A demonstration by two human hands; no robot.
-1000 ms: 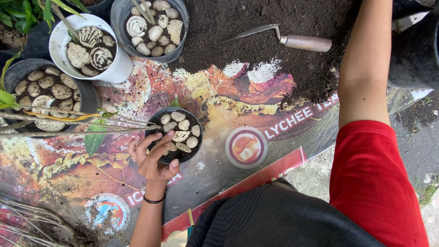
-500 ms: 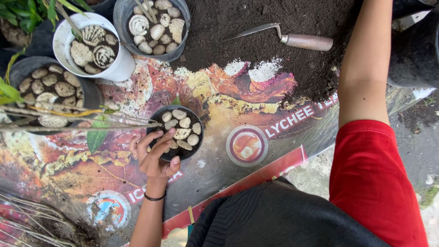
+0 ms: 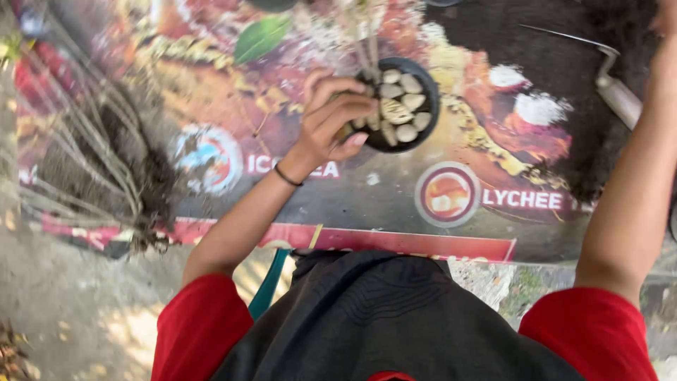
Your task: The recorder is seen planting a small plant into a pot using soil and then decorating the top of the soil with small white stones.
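Observation:
A small black pot [image 3: 427,92] filled with pale stones stands on a colourful printed banner [image 3: 367,197]. My left hand [image 3: 335,116] curls over the pot's near-left rim, fingers closed on it; thin pale plant stems [image 3: 367,35] rise beside the fingers. I wear a dark band on that wrist. My right arm [image 3: 635,190] stretches up the right side to the top corner, where the frame edge cuts off most of my right hand [image 3: 666,17]. What it holds is hidden.
A trowel [image 3: 615,88] lies on a dark soil pile [image 3: 571,56] at the upper right, with two white powder patches [image 3: 539,109] beside it. A bundle of bare stems with rooty soil [image 3: 106,155] lies at the left. A green leaf [image 3: 261,39] is near the top.
My left hand, with fingers spread by the pot before, has closed on the pot's rim. The view has swung left and closer, so the tubs of stones have left the picture.

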